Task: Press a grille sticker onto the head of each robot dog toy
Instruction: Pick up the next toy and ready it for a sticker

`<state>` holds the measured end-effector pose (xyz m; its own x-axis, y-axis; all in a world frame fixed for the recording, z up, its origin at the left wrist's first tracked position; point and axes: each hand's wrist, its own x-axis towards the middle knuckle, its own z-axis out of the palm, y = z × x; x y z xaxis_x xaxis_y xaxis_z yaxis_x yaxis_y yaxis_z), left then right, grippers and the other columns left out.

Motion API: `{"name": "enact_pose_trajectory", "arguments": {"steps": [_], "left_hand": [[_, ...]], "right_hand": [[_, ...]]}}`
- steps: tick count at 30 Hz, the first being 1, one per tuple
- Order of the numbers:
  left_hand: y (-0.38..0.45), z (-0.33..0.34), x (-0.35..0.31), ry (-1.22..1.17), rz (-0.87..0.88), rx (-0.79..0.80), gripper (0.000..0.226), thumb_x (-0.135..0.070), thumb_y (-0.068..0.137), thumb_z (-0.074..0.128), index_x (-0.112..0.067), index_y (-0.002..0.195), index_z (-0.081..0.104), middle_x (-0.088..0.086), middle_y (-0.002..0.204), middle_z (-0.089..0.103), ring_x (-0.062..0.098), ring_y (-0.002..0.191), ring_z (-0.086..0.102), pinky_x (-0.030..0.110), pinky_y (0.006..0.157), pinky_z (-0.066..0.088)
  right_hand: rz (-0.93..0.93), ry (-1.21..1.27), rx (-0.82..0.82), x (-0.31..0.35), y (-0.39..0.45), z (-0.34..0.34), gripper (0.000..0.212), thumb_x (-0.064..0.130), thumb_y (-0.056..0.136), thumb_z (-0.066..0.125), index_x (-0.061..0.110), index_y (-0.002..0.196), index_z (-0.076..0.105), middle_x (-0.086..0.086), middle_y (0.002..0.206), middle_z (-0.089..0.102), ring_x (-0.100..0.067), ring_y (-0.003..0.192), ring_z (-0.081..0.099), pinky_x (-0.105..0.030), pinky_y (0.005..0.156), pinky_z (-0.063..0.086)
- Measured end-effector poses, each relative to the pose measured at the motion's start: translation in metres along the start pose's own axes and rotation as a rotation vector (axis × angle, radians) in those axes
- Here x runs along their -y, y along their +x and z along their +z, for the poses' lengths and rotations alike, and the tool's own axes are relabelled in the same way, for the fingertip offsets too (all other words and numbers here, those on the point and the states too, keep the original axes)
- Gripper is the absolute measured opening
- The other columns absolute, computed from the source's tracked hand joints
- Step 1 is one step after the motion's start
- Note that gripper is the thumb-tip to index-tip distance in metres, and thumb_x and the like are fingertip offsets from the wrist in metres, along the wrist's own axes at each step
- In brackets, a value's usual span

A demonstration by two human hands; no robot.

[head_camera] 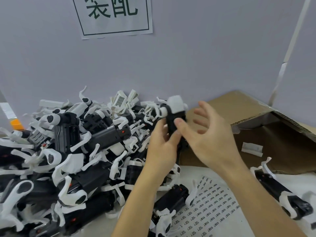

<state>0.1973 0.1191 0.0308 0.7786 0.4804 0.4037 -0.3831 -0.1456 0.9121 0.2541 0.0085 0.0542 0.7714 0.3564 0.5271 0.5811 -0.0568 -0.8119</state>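
While pinched between thumb and curled fingers of the left hand (162, 142), held upright above the table edge: one robot dog toy (174, 115), black body, white head uppermost, white legs sticking out to its left. Right hand (210, 132) alongside, thumb tip pressed on the black body, remaining four fingers spread straight and gripping nothing. Both hands blurred, so no grille sticker discernible on the fingers or on the held toy's head.

Lying directly below the forearms, flat on the white table (106, 224): one sticker sheet (215, 202), printed with many rows of small dark stickers, too fine to count. Resting on or beside that sheet: two more black-and-white toys near its left edge, one toy at its right.

Heaped to the left against the wall: a pile of toys (68, 151), tangled, well over a dozen, exact count impossible. Standing open to the right: one cardboard box (248, 117), with one small white part inside. Taped to the wall above: one paper sign (112, 16) bearing two large characters.
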Motion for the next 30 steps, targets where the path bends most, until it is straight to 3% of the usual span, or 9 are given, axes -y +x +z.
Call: {"name": "enact_pose_trajectory", "arguments": {"steps": [3,6,10,15,19,22,24,27,30], "left_hand": [[-0.005,0.009,0.004,0.251,0.127,0.058,0.037,0.013,0.092,0.047,-0.009,0.118,0.060,0.003,0.103,0.074,0.019,0.097,0.070,0.040,0.083,0.058],[-0.007,0.012,0.006,0.355,0.224,0.098,0.043,0.010,0.091,0.048,-0.013,0.127,0.056,0.001,0.103,0.072,0.016,0.095,0.068,0.035,0.081,0.056],[-0.010,0.015,0.004,0.387,0.281,0.113,0.039,0.002,0.087,0.051,-0.017,0.120,0.058,-0.010,0.088,0.069,0.006,0.079,0.065,0.018,0.067,0.048],[-0.010,0.013,0.001,0.388,0.313,0.107,0.047,0.002,0.087,0.053,-0.022,0.128,0.059,-0.014,0.100,0.072,0.004,0.096,0.067,0.024,0.083,0.054],[-0.012,0.015,-0.005,0.440,0.334,0.082,0.056,-0.001,0.083,0.052,-0.039,0.124,0.056,-0.029,0.099,0.069,-0.004,0.095,0.066,0.011,0.080,0.049],[-0.011,0.016,-0.001,0.441,0.314,0.106,0.053,-0.003,0.083,0.051,-0.031,0.126,0.059,-0.019,0.098,0.071,-0.002,0.089,0.066,0.015,0.076,0.050],[-0.011,0.016,0.001,0.455,0.302,0.096,0.048,-0.001,0.084,0.053,-0.023,0.126,0.061,-0.017,0.096,0.069,-0.004,0.080,0.061,0.011,0.070,0.045],[-0.009,0.015,0.002,0.415,0.255,-0.055,0.037,0.004,0.086,0.063,-0.024,0.110,0.063,-0.006,0.108,0.062,-0.001,0.094,0.058,0.013,0.080,0.046],[-0.006,0.010,-0.002,0.252,0.136,-0.158,0.033,0.002,0.093,0.062,-0.028,0.106,0.070,-0.008,0.097,0.074,0.003,0.092,0.067,0.015,0.076,0.052]], "right_hand": [[-0.034,-0.011,-0.085,0.000,-0.004,0.010,0.047,0.058,0.068,0.075,0.036,0.107,0.061,0.032,0.097,0.065,0.011,0.093,0.062,-0.003,0.073,0.045],[-0.044,-0.021,-0.252,-0.005,-0.004,0.007,0.026,0.047,0.074,0.078,0.031,0.091,0.065,0.031,0.085,0.066,0.009,0.082,0.064,-0.003,0.068,0.044],[-0.091,-0.016,-0.338,-0.008,-0.003,0.005,0.019,0.043,0.075,0.080,0.032,0.082,0.066,0.028,0.079,0.068,0.006,0.073,0.066,-0.005,0.065,0.045],[-0.075,0.065,-0.325,-0.007,-0.003,0.005,0.017,0.043,0.075,0.082,0.033,0.076,0.068,0.025,0.074,0.071,0.001,0.072,0.070,-0.014,0.067,0.054],[0.007,0.137,-0.324,-0.008,-0.002,0.004,0.017,0.044,0.072,0.080,0.030,0.075,0.070,0.016,0.073,0.073,-0.007,0.072,0.072,-0.033,0.074,0.061],[-0.014,0.097,-0.301,-0.007,-0.002,0.004,0.018,0.046,0.073,0.079,0.031,0.074,0.069,0.019,0.072,0.072,-0.002,0.070,0.070,-0.029,0.071,0.059],[-0.001,0.061,-0.286,-0.007,-0.004,0.004,0.022,0.049,0.073,0.078,0.030,0.077,0.069,0.019,0.074,0.072,-0.002,0.072,0.070,-0.030,0.073,0.059],[0.031,0.166,-0.104,-0.008,-0.002,0.002,0.040,0.047,0.071,0.084,0.027,0.103,0.070,0.011,0.094,0.076,-0.006,0.090,0.073,-0.037,0.085,0.061],[0.146,0.191,0.091,-0.006,0.004,-0.005,0.116,0.069,0.056,0.078,0.025,0.154,0.037,0.013,0.142,0.058,0.007,0.113,0.061,-0.021,0.093,0.052]]}}
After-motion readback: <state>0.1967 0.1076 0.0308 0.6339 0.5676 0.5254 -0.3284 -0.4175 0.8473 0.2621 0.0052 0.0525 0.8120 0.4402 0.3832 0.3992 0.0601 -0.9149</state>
